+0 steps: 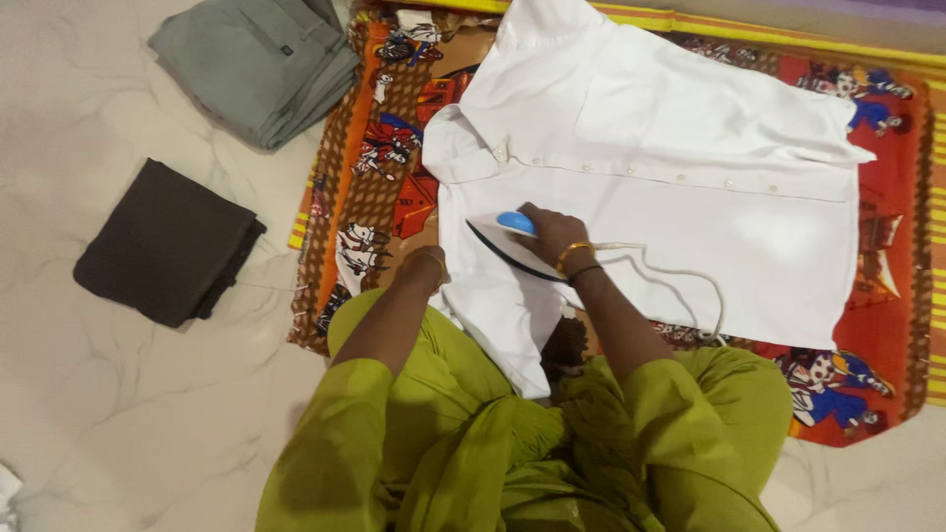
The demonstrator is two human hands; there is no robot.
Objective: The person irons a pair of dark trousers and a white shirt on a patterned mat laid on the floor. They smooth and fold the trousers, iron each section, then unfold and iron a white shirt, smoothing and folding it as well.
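Note:
A white button-up shirt (650, 148) lies spread out on a patterned orange and red cloth (379, 167) on the floor. My right hand (552, 233) grips the blue handle of a white clothes iron (507, 236), which rests on the lower left part of the shirt. The iron's white cord (690, 281) trails to the right over the shirt. My left hand (426, 268) is pressed down at the shirt's left edge, just left of the iron. Its fingers are tucked out of sight.
Folded grey trousers (261, 59) lie at the top left on the pale marble floor (118, 394). A folded dark brown cloth (168, 241) lies further left. My green garment (512, 443) fills the bottom of the view.

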